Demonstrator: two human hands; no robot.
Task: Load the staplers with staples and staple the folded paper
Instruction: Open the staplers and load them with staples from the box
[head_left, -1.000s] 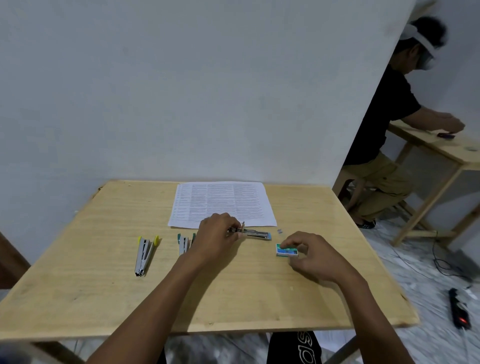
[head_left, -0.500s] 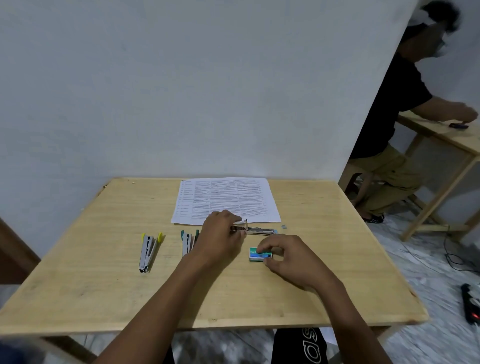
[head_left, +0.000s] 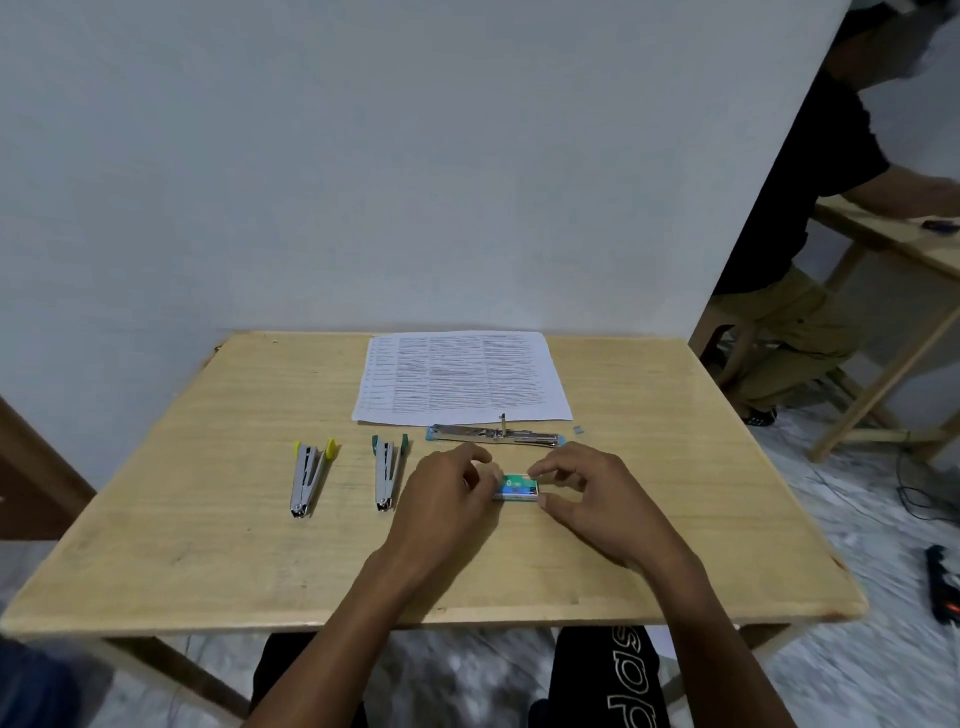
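A small green staple box (head_left: 517, 487) lies on the wooden table (head_left: 208, 519) between my hands. My left hand (head_left: 447, 493) touches its left end with the fingertips, and my right hand (head_left: 582, 493) pinches its right end between thumb and fingers. Behind them a blue-tipped stapler (head_left: 494, 435) lies flat, swung fully open. A green-tipped stapler (head_left: 388, 470) and a yellow-tipped stapler (head_left: 310, 475) lie to the left, both partly open. A printed sheet of paper (head_left: 462, 376) lies flat at the table's far side. A tiny strip of staples (head_left: 579, 428) rests right of the open stapler.
A white wall stands right behind the table. On the right another person sits at a second wooden table (head_left: 893, 234). Cables and a black power strip (head_left: 943, 592) lie on the marble floor at the right.
My left hand let go of the blue-tipped stapler and came back to the staple box. My right hand slid the box left and nearer to me. The camera tilted down.
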